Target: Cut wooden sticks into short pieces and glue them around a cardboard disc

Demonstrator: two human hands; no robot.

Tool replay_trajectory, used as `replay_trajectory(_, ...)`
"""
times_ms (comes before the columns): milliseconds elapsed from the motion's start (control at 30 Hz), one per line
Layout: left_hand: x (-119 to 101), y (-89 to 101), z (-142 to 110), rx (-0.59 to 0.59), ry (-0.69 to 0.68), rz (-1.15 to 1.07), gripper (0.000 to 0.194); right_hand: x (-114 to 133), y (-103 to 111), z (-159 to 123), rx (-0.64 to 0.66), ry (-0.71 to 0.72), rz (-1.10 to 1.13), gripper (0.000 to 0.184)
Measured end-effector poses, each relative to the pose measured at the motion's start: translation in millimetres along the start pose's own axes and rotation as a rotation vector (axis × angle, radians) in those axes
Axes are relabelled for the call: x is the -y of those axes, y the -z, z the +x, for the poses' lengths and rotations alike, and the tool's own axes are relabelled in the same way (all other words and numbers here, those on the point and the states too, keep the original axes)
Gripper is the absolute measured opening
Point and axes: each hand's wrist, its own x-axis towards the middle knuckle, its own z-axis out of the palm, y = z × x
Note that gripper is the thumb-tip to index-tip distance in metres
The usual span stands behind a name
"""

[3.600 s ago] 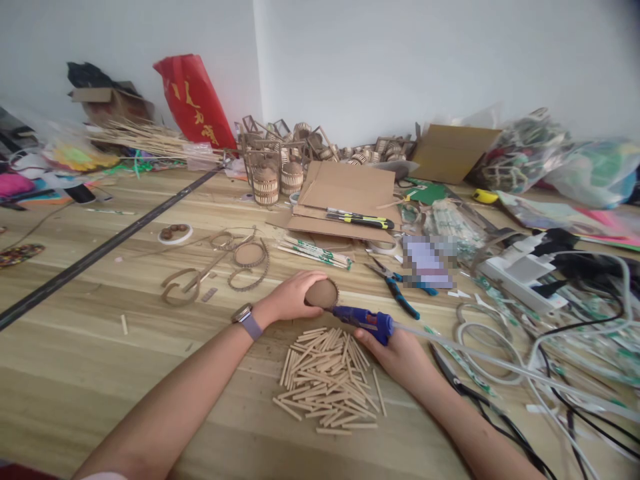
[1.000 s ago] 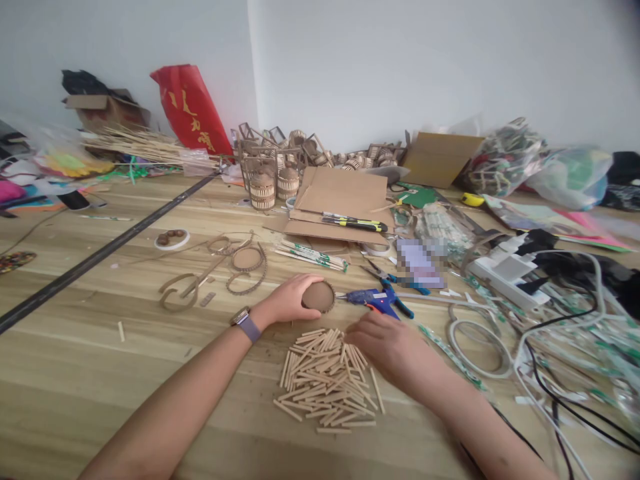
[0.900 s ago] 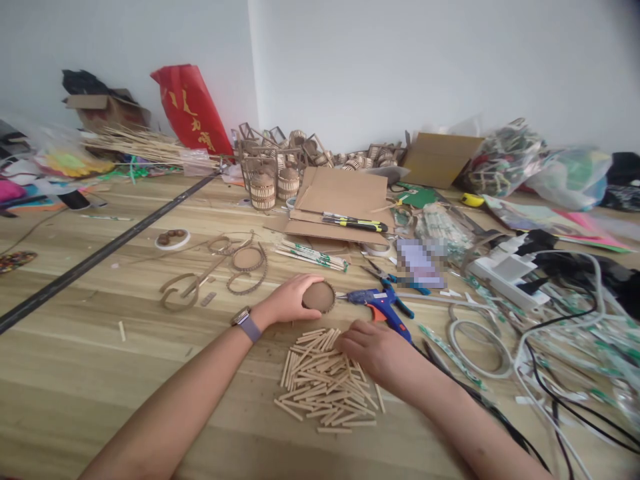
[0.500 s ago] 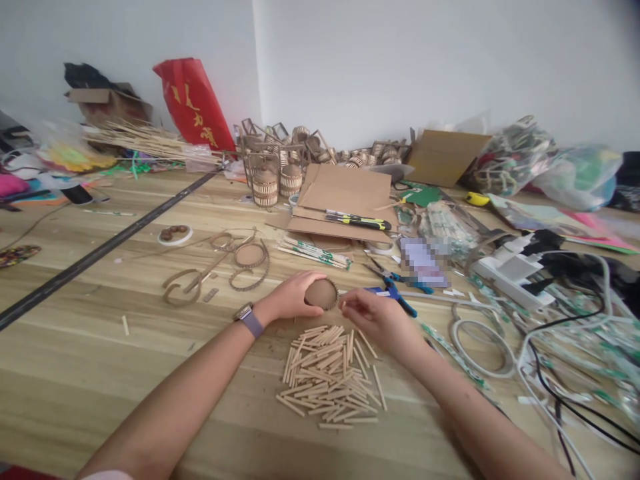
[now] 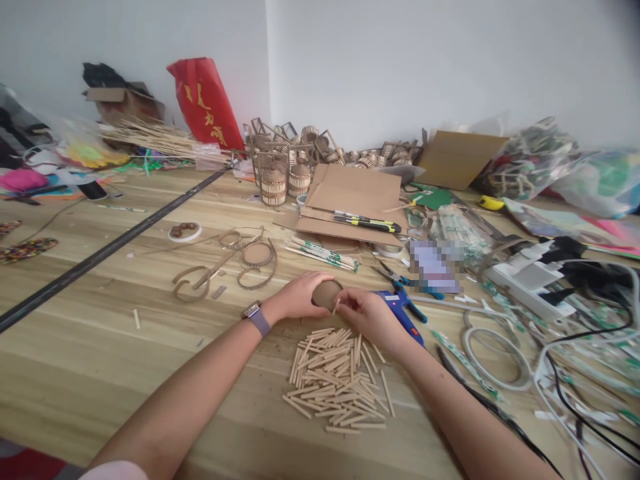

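My left hand (image 5: 304, 295) is closed round the left side of a small round cardboard disc (image 5: 327, 294) with a ridged rim. Between the fingertips of my right hand (image 5: 367, 315) is a short wooden stick (image 5: 336, 307), held at the right edge of the disc. A pile of such short sticks (image 5: 333, 380) lies on the table just below both hands. Behind my right hand rests a blue glue gun (image 5: 401, 313) with a small red light; its nozzle is hidden by the hand.
Pliers (image 5: 400, 287) lie beyond the glue gun. Tape rolls (image 5: 497, 360), a white power strip (image 5: 527, 277) and cables crowd the right. Cardboard sheets (image 5: 355, 193) with cutters on top stand ahead. Small bamboo-like buckets (image 5: 273, 187) are behind, and curled strips (image 5: 257, 263) lie left.
My right hand has set down the glue gun, picked a stick from the pile and brought it to the disc's edge. My left hand has kept its hold.
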Motion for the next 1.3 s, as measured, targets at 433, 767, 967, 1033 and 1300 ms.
replay_trajectory(433,1.5,-0.9,0.0,-0.01,0.023,-0.014,0.071,1.1,0.8,-1.7,-0.016,0.041,-0.001,0.01)
replay_trajectory(767,4.2,-1.2,-0.6,-0.004,0.016,-0.023,0.074,7.3,17.4,-5.1,-0.001,-0.007,0.358,0.02)
replay_trajectory(967,0.5,-0.4,-0.1,0.002,0.036,-0.011,0.073,2.4,9.3,-1.3,0.014,-0.137,0.451,0.039)
replay_trajectory(1033,0.3,-0.3,-0.3,-0.002,0.039,-0.01,0.074,0.9,6.9,-1.2,-0.011,-0.129,0.393,0.032)
replay_trajectory(1300,-3.1,2.1,-0.7,0.007,0.042,-0.002,0.072,-1.1,8.4,-2.5,-0.119,-0.067,0.199,0.022)
